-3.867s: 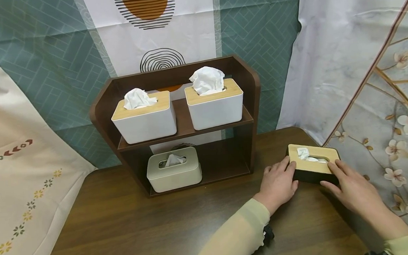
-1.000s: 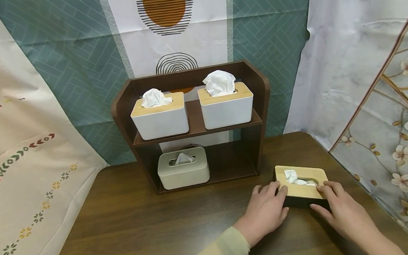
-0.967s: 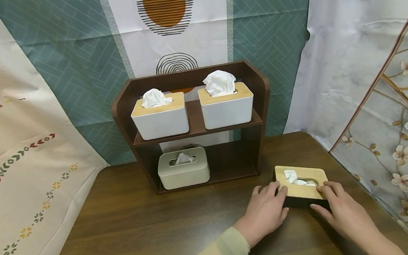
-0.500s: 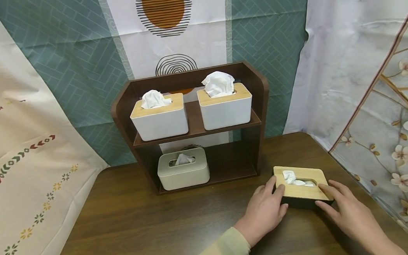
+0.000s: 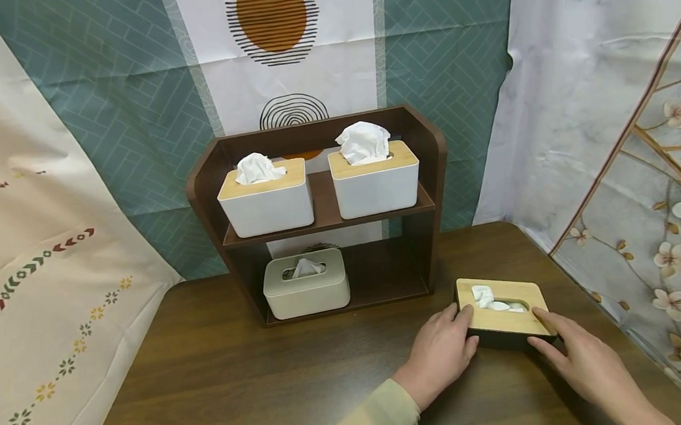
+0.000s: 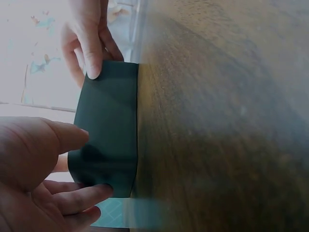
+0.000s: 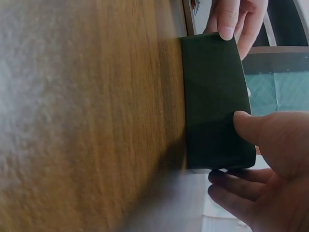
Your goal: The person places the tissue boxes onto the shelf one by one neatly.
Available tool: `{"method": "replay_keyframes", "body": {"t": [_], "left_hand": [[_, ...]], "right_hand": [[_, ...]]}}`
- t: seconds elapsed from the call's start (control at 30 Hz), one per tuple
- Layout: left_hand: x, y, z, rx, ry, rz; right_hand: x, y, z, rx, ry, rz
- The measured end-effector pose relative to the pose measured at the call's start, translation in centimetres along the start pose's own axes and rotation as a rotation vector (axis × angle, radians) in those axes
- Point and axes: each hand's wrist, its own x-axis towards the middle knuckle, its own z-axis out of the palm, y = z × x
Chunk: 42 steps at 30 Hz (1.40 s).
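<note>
A black tissue box (image 5: 503, 338) with a pale wooden lid and a white tissue in its slot sits on the table right of the shelf. My left hand (image 5: 439, 353) holds its left end, thumb against the dark front and fingers along the side and lid edge. At the other end my right hand (image 5: 586, 360) holds it, thumb on the front near the corner, one finger over the lid's edge. In the left wrist view the box (image 6: 108, 116) lies between both hands; in the right wrist view its dark front (image 7: 215, 96) faces the camera, the right thumb pressed on it.
A brown two-tier shelf (image 5: 431, 259) stands at the back. Two white tissue boxes with wooden lids, one left (image 5: 267, 210) and one right (image 5: 377, 191), are on its upper tier. A beige tissue box (image 5: 307, 299) is below at left. Printed cloth (image 5: 454, 69) hangs around the table.
Since the oldest frame, the black tissue box has come nearer to me and away from the right-hand cloth, both hands with it. Over the last second it has hardly moved; the right fingers shifted slightly.
</note>
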Motion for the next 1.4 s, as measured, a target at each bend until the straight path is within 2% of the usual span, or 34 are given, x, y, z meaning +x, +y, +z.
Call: {"method": "replay_keyframes", "body": {"t": [0.1,0.4,0.77,1.13,1.4], "left_hand": [[0.1,-0.1,0.1,-0.014,0.020,-0.001],[0.0,-0.1,0.3,-0.016,0.021,-0.012],[-0.5,0.2,-0.5,-0.007,0.038,-0.031],[-2.0,-0.2,-1.5,0.015,0.033,-0.052],[-3.4,-0.8,-2.6,0.006,0.068,-0.058]], "right_hand": [[0.0,0.0,0.1,-0.004,0.011,-0.002],[-0.3,-0.1,0.3,-0.002,0.064,-0.027],[-0.6,-0.9,0.2,-0.010,0.040,0.009],[-1.2,-2.1,0.3,0.027,0.046,-0.027],[-1.1,-3.1,0.5,0.039,0.052,-0.061]]}}
